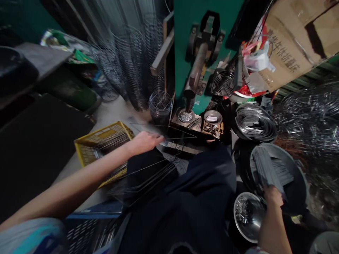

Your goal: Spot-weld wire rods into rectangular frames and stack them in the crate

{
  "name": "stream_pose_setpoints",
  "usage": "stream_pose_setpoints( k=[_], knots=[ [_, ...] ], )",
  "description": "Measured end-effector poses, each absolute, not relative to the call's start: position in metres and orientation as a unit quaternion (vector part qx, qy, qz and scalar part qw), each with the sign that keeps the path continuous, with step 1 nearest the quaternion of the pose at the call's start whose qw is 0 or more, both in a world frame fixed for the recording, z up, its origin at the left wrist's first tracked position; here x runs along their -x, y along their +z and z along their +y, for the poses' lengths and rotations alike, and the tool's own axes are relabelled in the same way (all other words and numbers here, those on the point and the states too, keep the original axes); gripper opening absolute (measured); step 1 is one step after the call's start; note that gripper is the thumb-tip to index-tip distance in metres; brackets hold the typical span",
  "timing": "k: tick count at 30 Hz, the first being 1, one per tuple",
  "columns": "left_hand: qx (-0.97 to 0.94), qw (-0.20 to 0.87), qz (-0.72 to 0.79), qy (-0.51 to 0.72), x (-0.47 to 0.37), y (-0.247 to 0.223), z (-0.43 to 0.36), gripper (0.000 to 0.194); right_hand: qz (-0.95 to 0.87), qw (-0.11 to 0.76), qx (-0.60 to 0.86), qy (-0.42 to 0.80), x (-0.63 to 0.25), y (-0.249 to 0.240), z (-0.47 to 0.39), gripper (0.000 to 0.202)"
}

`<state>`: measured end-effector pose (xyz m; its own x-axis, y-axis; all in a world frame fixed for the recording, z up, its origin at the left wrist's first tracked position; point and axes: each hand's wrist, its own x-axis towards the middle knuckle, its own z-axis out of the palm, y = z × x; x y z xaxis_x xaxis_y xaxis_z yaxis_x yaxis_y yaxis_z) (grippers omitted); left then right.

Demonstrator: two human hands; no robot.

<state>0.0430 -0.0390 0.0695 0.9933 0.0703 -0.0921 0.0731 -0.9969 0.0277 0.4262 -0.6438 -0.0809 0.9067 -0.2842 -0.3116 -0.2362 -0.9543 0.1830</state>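
Note:
My left hand (148,141) is closed around a thin bent wire (182,138), which juts to the right in a pointed shape in front of the machine. Over at the right, my right hand (274,196) has its fingers wrapped at the near end of a bundle of straight grey metal wires (265,162). That bundle lies in a wide round basin (300,180); the fingertips are partly hidden. Several more bent wires (153,180) rest across my left thigh.
Ahead stands a green press machine (182,46), with a small dish of metal pieces (186,115) under its ram. A yellow crate (102,133) of wires sits left. A steel bowl (249,229) and wire coil (255,123) are right. Wire ring stacks (132,63) stand behind.

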Motion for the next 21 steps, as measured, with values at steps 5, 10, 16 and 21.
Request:
stream_pose_setpoints(
  k=[5,10,16,21],
  knots=[
    [-0.96,0.099,-0.079,0.251,-0.028,0.145,-0.111,0.02,-0.079,0.029,-0.986,-0.146,-0.427,-0.061,-0.642,0.046],
    [-0.777,0.504,0.166,0.34,0.006,0.126,-0.15,0.028,-0.028,-0.175,-0.974,-0.141,-0.416,-0.039,-0.635,0.044],
    [-0.565,0.702,0.398,0.171,0.068,0.055,-0.164,0.062,-0.075,-0.446,-0.874,-0.18,-0.371,-0.006,-0.614,0.043],
    [-0.499,0.75,0.428,0.074,0.105,0.04,-0.171,0.099,-0.013,-0.507,-0.847,-0.16,-0.34,0.019,-0.591,0.061]
  ],
)
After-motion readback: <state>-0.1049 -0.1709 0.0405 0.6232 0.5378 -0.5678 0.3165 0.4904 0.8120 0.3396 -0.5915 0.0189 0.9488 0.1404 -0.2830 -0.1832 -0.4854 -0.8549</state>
